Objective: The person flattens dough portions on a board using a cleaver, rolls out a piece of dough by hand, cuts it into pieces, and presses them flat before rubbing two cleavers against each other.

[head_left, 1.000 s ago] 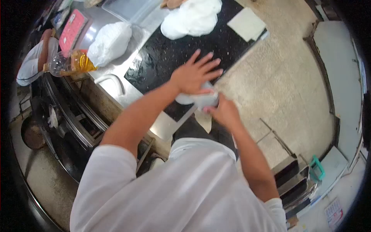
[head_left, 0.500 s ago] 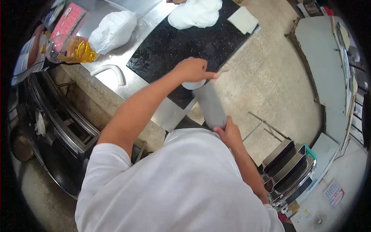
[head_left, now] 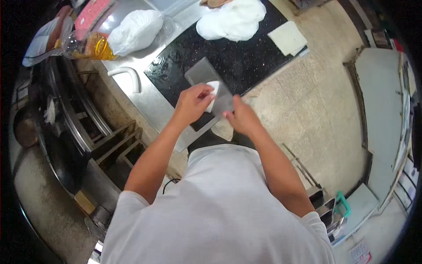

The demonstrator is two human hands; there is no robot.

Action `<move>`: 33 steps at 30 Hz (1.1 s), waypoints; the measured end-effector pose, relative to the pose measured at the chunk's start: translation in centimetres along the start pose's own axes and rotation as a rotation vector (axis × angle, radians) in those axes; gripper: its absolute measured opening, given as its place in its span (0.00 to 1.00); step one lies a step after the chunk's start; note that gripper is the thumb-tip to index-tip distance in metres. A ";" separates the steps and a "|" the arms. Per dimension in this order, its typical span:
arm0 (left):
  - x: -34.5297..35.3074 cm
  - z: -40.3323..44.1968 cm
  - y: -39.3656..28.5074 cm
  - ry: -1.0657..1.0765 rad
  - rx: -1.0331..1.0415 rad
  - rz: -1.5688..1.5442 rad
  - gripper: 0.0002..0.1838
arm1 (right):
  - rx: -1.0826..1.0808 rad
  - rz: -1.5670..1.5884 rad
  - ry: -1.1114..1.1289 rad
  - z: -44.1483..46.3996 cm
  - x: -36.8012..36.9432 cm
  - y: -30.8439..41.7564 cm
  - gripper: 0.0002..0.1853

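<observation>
My right hand (head_left: 244, 116) is closed around the near end of a wide, flat grey blade (head_left: 204, 70), blurred by motion. The blade slants across the near part of the black speckled worktop (head_left: 176, 61). Against it is a small white piece of dough (head_left: 213, 91), with the fingers of my left hand (head_left: 191, 104) curled on it. My left hand partly covers this piece. Farther back on the worktop lies a large, soft white mound of dough (head_left: 231, 21).
A folded cream cloth (head_left: 288, 38) lies at the worktop's right edge. To the left are a white plastic bag (head_left: 136, 31), a bottle of yellow oil (head_left: 100, 46) and a curved white tube (head_left: 127, 75). A metal stove (head_left: 83, 119) stands at lower left.
The blade has swung from beside my body up over the worktop. My right hand has moved forward. My left hand has drawn back leftward and now holds the white piece against the blade.
</observation>
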State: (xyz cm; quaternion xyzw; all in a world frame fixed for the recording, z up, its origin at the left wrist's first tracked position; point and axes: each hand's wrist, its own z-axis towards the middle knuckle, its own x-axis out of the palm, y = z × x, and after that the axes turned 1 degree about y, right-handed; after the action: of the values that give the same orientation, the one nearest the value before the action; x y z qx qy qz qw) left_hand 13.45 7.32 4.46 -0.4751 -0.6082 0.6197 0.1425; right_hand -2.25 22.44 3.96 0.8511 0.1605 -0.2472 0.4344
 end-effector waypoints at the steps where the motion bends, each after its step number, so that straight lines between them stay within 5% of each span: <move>1: -0.1 -0.4 -0.4 -0.022 -0.056 -0.129 0.15 | -0.020 0.012 0.004 -0.3 -0.1 -0.8 0.25; 7: 1.3 4.3 -5.3 -0.029 -0.144 -0.229 0.15 | -0.119 0.004 0.259 -3.8 -5.0 -7.2 0.23; 12: 3.1 15.0 -7.4 -0.266 -0.125 -0.428 0.17 | 0.100 0.151 0.126 -6.7 -13.1 -11.1 0.19; 16: 3.4 18.8 -4.4 -0.451 -0.295 -0.439 0.21 | -0.077 0.299 -0.163 -7.2 -15.8 -12.7 0.16; 18: 2.9 17.8 -2.9 -0.495 -0.315 -0.310 0.23 | -0.072 0.367 -0.210 -6.1 -17.0 -12.5 0.15; 20: 2.2 14.5 -2.7 -0.493 -0.119 0.137 0.23 | -0.070 0.439 -0.243 -3.6 -17.2 -12.9 0.14; 23: -0.2 8.1 -2.7 -0.498 -0.201 0.226 0.19 | -0.148 0.847 -0.377 3.2 -15.2 -13.7 0.14; 25: -2.0 3.9 2.1 -0.602 -0.143 0.245 0.17 | 0.270 1.103 -0.321 6.3 -13.7 -13.7 0.13; 26: -3.5 1.7 5.0 -0.677 -0.194 0.205 0.17 | 0.282 1.163 -0.341 6.1 -13.3 -12.6 0.10; 28: -6.5 -0.9 6.9 -0.760 -0.246 0.154 0.18 | 0.290 1.180 -0.354 5.0 -12.3 -10.8 0.10; 31: -9.9 -3.9 9.4 -1.017 -0.407 0.480 0.21 | 0.342 1.138 -0.387 1.0 -9.4 -7.5 0.08; 33: -12.0 -3.9 13.5 -1.009 -0.227 0.475 0.25 | 0.289 0.990 -0.264 -1.6 -6.7 -5.5 0.07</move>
State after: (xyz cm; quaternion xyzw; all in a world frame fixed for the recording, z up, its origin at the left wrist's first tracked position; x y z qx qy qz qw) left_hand 27.91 -2.31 -1.83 -0.2563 -0.5403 0.7157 -0.3609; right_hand -9.98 26.54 4.86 0.8378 -0.3523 -0.1371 0.3940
